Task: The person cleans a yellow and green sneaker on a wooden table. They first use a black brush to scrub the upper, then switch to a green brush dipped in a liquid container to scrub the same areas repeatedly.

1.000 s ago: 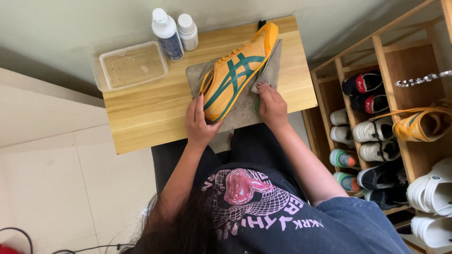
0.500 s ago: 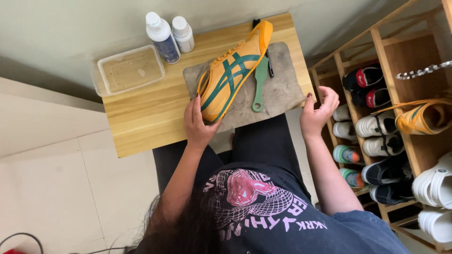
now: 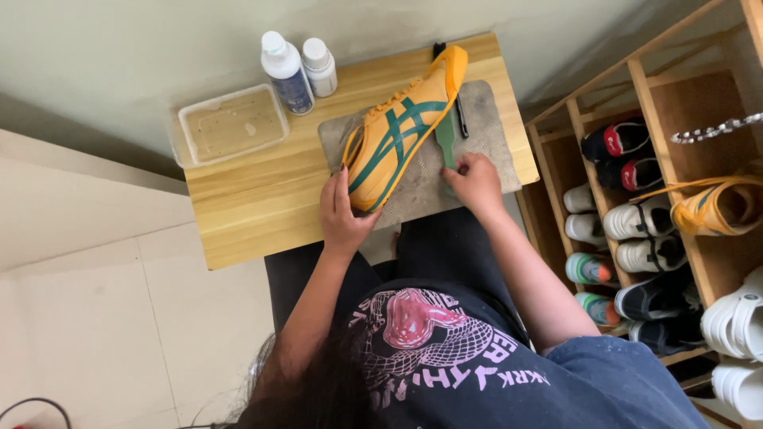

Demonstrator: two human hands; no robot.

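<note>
Presently the left hand clasps the orange shoe, steadying it on its side; the right hand closes on the green brush handle just beyond.

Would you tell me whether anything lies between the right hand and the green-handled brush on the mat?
Nothing visible does. The right hand rests on the grey mat right at the lower end of the green brush; the yellow shoe, held by the left hand, lies beside it.

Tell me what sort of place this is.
Likely a home entryway used for shoe cleaning: an open wooden shoe rack full of pairs, a small wooden table, and pale floor tiles.
</note>
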